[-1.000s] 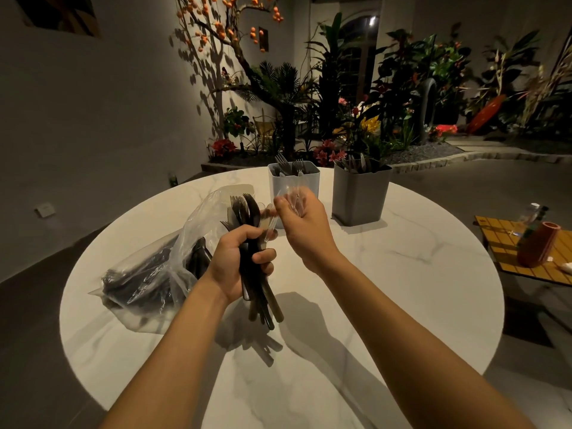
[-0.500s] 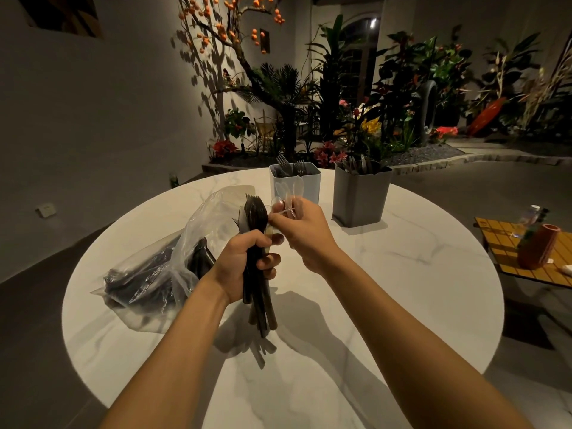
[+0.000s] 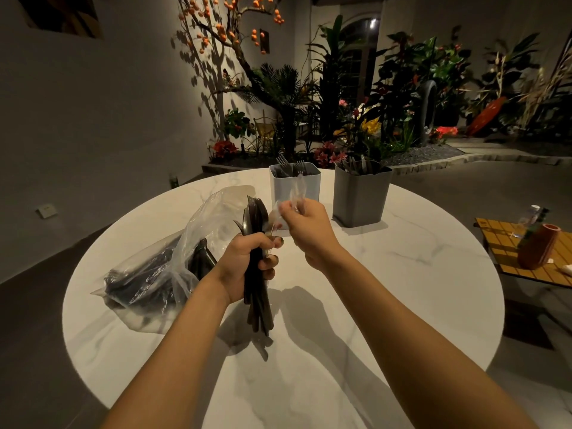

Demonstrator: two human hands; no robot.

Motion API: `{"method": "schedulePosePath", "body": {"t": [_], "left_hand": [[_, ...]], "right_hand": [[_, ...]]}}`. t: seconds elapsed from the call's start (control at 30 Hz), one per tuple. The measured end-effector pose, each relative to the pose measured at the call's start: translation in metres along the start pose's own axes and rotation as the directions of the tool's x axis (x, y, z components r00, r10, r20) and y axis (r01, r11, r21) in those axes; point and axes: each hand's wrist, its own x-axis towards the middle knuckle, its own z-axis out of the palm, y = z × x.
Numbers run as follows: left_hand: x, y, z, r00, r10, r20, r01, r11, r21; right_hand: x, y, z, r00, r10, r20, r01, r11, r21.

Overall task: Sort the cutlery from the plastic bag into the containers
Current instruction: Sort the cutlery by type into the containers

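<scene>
Left hand (image 3: 244, 267) is gripping the dark cutlery bundle (image 3: 257, 305) upright, just right of the plastic bag (image 3: 173, 261) lying on the table (image 3: 402, 274). Right hand (image 3: 306, 230) is pinching a clear piece (image 3: 298, 188), too blurred to tell its type, near the white container (image 3: 278, 190) holding forks. I'm checking the type before dropping it; the grey container (image 3: 359, 196) is sitting just right. I'm keeping the left grip tight so nothing slips.

The plastic bag (image 3: 161, 267) is lying on the left of the bench (image 3: 418, 305), and the left container (image 3: 291, 188) and right container (image 3: 360, 196) are standing side by side near its far edge, behind the left hand (image 3: 244, 267) and right hand (image 3: 309, 230).
</scene>
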Motion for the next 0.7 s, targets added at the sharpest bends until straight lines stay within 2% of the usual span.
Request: {"method": "schedulePosePath", "body": {"t": [0.07, 0.17, 0.4, 0.57, 0.7], "left_hand": [[0.002, -0.001, -0.002, 0.998, -0.012, -0.056, 0.011, 1.0, -0.004], [0.004, -0.002, -0.001, 0.994, -0.01, -0.106, 0.01, 1.0, -0.001], [0.006, -0.004, 0.01, 0.982, 0.067, -0.178, -0.054, 0.995, 0.079], [0.009, -0.005, 0.02, 0.965, 0.101, -0.243, -0.106, 0.994, -0.008], [0.012, -0.01, 0.024, 0.962, 0.085, -0.259, -0.097, 0.995, -0.037]], "right_hand": [[0.003, -0.003, -0.002, 0.998, 0.055, -0.019, -0.054, 0.997, 0.055], [0.003, -0.006, -0.006, 0.996, 0.085, 0.027, -0.087, 0.993, 0.085], [0.0, 0.001, -0.003, 0.998, 0.008, 0.06, -0.018, 0.985, 0.173], [-0.009, 0.001, 0.003, 0.992, -0.063, 0.109, 0.025, 0.948, 0.316], [-0.008, 0.006, 0.0, 0.991, -0.065, 0.12, 0.026, 0.952, 0.305]]}}
